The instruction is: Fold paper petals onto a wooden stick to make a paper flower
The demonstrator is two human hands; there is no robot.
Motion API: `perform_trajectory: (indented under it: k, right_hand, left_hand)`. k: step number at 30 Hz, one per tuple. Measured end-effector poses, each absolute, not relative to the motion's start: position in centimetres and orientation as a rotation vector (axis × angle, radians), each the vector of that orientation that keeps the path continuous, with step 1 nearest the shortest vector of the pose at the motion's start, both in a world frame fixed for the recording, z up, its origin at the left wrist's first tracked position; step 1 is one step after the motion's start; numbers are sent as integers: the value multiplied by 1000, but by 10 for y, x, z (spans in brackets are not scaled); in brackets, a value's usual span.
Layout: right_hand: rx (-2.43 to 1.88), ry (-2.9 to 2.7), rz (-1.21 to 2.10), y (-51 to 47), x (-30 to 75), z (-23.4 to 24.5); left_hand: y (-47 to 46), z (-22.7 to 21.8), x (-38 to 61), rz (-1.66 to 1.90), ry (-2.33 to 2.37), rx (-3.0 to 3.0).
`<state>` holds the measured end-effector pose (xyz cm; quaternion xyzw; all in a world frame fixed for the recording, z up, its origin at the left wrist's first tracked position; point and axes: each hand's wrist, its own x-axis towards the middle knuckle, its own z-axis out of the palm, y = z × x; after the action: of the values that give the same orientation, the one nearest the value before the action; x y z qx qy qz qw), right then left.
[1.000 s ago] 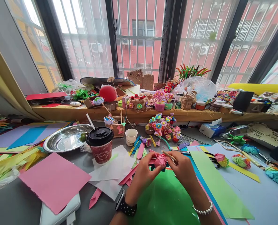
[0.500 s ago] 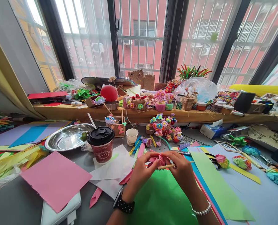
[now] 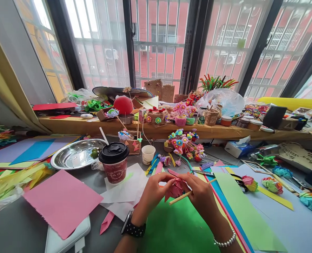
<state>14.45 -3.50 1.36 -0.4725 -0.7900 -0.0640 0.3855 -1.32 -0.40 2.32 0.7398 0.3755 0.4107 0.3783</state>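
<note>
Between my two hands is a folded pink paper flower (image 3: 177, 189), held just above a glossy green sheet (image 3: 179, 225). My left hand (image 3: 156, 189) grips its left side with thumb and fingers closed. On the other side, my right hand (image 3: 198, 189) pinches the flower and also has a thin wooden stick (image 3: 180, 198) through its fingers. The stick slants, its near end pointing down to the left. The fingers partly cover the flower. A folded pink paper piece (image 3: 107, 222) lies left of my left wrist, beside white paper (image 3: 126, 189).
A lidded drink cup (image 3: 114, 163) with a straw and a steel plate (image 3: 66, 154) stand at left. Near them are a paper cup (image 3: 148, 154) and pink paper (image 3: 63, 203). Right lie a light green strip (image 3: 246, 211), scissors (image 3: 241, 183) and paper flowers (image 3: 272, 184). Yarn flowers (image 3: 182, 140) stand behind.
The pink flower has turned and shows more of its rounded folded side. The stick's near end has swung lower and to the left. Both hands have shifted slightly.
</note>
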Motion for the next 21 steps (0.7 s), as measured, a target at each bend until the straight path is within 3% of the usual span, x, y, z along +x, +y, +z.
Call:
perform_trajectory:
  k: [9, 21]
  right_hand:
    - [-1131, -1998, -20, -35, 146, 15]
    - [-1123, -2024, -95, -32, 143, 9]
  left_hand:
    - [0, 27, -23, 880, 896, 1747]
    - [1, 19, -20, 881, 959, 2061]
